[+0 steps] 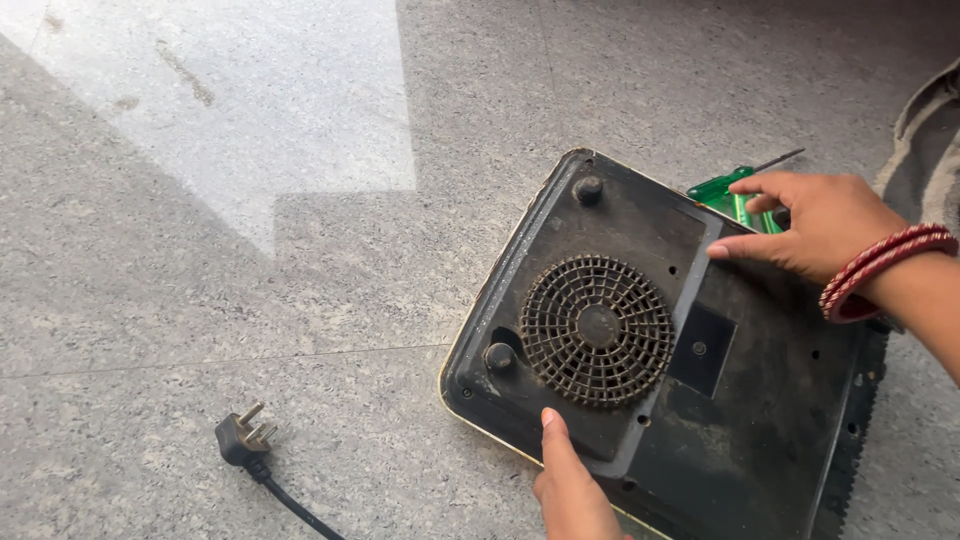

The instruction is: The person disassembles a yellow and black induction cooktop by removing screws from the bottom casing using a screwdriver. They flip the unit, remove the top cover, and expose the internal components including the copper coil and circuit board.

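Note:
A black appliance (760,400) lies upside down on the stone floor, its dusty base up, with a round fan grille (597,330) and two rubber feet (588,188). My left hand (570,485) comes in from the bottom, one finger pressed on the near edge of the base just below the grille. My right hand (815,225), red bangles on the wrist, rests flat on the far edge of the base with fingers spread. A green-handled screwdriver (728,195) lies on the floor right behind that hand, partly hidden by the fingers.
A black three-pin plug (243,436) with its cord lies on the grey speckled floor (200,300) to the left. A bright sunlit patch covers the floor at top left. Some grey cloth (930,140) shows at the right edge.

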